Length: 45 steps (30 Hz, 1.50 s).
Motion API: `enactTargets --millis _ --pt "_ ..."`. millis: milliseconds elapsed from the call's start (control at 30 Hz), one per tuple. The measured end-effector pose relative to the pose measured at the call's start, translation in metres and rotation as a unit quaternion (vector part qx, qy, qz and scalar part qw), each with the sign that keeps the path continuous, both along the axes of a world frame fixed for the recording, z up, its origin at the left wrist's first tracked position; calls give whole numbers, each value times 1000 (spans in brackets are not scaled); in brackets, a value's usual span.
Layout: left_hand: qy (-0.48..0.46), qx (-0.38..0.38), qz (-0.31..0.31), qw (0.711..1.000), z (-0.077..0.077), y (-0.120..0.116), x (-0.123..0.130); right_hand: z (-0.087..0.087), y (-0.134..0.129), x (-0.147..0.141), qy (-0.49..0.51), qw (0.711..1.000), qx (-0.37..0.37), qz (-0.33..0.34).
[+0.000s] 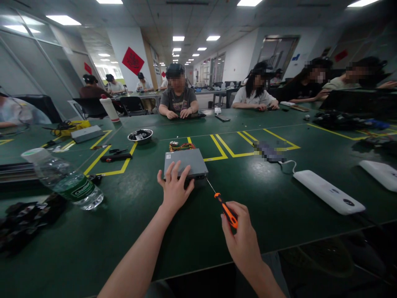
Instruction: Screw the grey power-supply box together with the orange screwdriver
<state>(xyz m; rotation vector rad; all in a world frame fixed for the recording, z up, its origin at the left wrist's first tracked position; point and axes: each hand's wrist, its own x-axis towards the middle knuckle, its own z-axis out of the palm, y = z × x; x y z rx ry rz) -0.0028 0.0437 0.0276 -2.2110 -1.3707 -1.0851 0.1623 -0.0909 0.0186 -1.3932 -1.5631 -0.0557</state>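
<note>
A grey metal box, a computer power supply (192,159), lies on the green table in front of me, with a bundle of coloured wires (182,145) at its far side. My left hand (175,188) grips its near edge, fingers spread over the top and thumb at the near face. In my right hand (243,234) is an orange and black screwdriver (227,210), its handle held between thumb and fingers. The thin shaft points up and left, and its tip meets the near right corner of the power supply. Whether a screw sits there is too small to tell.
A water bottle (72,182) lies tilted at the left. Beyond it are a black tool (116,157) and a metal bowl (140,136) of small parts. A white power bank (328,192) with a cable lies right. People sit across the green table (198,244).
</note>
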Motion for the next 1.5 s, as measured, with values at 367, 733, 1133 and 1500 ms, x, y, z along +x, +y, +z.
enactTargets --millis 367,733,1133,1500 --pt "-8 -30 4 1000 -2 2 1 -1 3 11 -5 999 -23 -39" --pt "-15 -30 -11 999 0 -9 9 -5 -10 16 -32 998 -25 -45" --pt "-33 -34 -11 999 -1 -6 10 -3 -12 13 -47 998 -30 -42" --pt "-32 -55 -4 998 0 -9 11 -15 -13 9 7 998 -64 -22"
